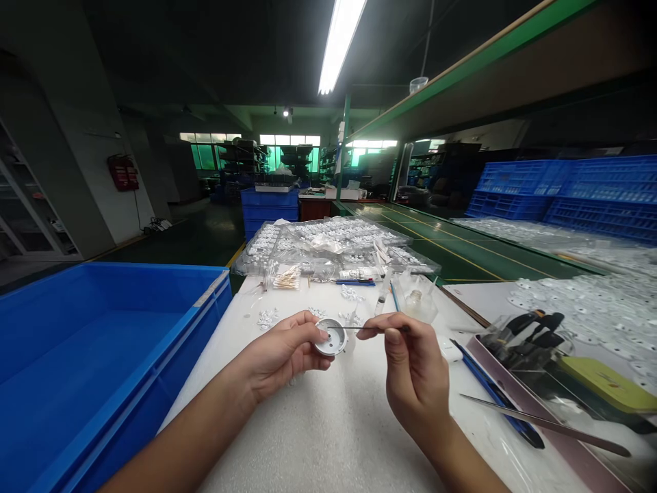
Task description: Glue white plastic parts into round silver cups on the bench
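A round, shallow white part with small holes in its floor is gripped at its left rim by my left hand, thumb inside and fingers behind. My right hand is closed around a thin dark rod-like tool. The rod points left, and its tip reaches over the inside of the round part; whether it touches cannot be made out. Small white pieces lie in little heaps on the white table mat beyond my hands. A syringe is behind the right hand.
A big blue bin stands at the left. Clear trays of white parts are stacked at the back, near bagged cotton swabs. At the right are tweezers, a tool box and a yellow-green lid.
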Motion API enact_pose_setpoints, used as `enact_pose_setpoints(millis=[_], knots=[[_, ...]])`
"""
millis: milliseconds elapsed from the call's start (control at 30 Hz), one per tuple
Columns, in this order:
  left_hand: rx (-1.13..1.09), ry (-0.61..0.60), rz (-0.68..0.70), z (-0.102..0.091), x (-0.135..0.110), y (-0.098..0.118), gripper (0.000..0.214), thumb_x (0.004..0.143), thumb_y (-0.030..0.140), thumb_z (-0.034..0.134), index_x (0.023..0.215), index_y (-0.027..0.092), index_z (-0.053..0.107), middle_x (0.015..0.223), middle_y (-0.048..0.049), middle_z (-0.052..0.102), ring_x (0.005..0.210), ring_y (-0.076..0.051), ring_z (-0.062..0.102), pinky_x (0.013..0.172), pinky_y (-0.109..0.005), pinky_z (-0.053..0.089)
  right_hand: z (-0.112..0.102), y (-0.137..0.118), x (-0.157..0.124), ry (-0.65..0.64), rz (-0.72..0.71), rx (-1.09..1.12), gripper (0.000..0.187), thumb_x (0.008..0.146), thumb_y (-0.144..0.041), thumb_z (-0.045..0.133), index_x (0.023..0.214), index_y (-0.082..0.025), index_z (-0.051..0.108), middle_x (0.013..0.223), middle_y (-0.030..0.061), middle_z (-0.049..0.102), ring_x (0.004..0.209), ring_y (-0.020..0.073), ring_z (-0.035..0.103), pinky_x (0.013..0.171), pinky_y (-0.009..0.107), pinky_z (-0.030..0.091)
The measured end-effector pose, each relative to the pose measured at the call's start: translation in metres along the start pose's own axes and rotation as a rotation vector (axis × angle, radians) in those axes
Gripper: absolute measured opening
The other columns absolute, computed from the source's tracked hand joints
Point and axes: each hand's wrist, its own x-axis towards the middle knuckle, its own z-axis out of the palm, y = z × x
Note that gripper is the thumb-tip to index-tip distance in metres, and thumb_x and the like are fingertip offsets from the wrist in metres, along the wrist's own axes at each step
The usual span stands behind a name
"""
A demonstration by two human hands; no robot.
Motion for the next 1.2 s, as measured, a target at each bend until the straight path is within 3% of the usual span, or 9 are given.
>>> enact_pose_setpoints(millis=[400, 633, 1067, 1200], knots=[[-0.003, -0.026, 0.031, -0.0003, 0.0010, -0.0003, 0.019, 0.077, 0.008, 0.062, 0.085, 0.016, 0.047, 0.087, -0.0044, 0.056, 0.073, -0.012, 0.055, 0.062, -0.023, 0.048, 0.0009, 0.0031, -0.0012, -0.030, -0.005, 0.000, 0.019, 0.096, -0.009, 0.039, 0.108, -0.020, 0.047, 0.090, 0.0031, 0.059, 0.085, 0.0145, 0.060, 0.073, 0.032, 0.049], [0.018, -0.024, 0.010, 0.0009, -0.0002, 0.0010, 0.019, 0.077, 0.011, 0.063, 0.086, 0.016, 0.047, 0.088, -0.0062, 0.057, 0.074, -0.013, 0.056, 0.063, -0.022, 0.048, 0.0011, 0.0012, -0.0013, 0.020, -0.054, 0.076, 0.022, 0.095, -0.008, 0.038, 0.110, -0.020, 0.047, 0.092, 0.0040, 0.059, 0.084, 0.0162, 0.062, 0.074, 0.035, 0.049], [0.049, -0.035, -0.005, -0.0044, 0.0007, 0.0024, 0.022, 0.075, 0.012, 0.065, 0.083, 0.016, 0.045, 0.088, -0.0068, 0.059, 0.071, -0.013, 0.058, 0.061, -0.022, 0.048, -0.0007, 0.0011, 0.0008, 0.005, 0.101, -0.022, 0.012, 0.098, -0.017, 0.040, 0.105, -0.021, 0.049, 0.088, 0.0027, 0.064, 0.081, 0.0140, 0.063, 0.074, 0.029, 0.051], [0.047, -0.036, -0.008, -0.0062, 0.0033, 0.0003, 0.021, 0.075, 0.012, 0.065, 0.082, 0.017, 0.046, 0.087, -0.0060, 0.059, 0.071, -0.013, 0.057, 0.062, -0.023, 0.048, -0.0024, 0.0013, 0.0024, -0.024, 0.030, -0.133, 0.011, 0.097, -0.016, 0.040, 0.101, -0.021, 0.048, 0.081, 0.0023, 0.061, 0.075, 0.0141, 0.061, 0.066, 0.028, 0.049]])
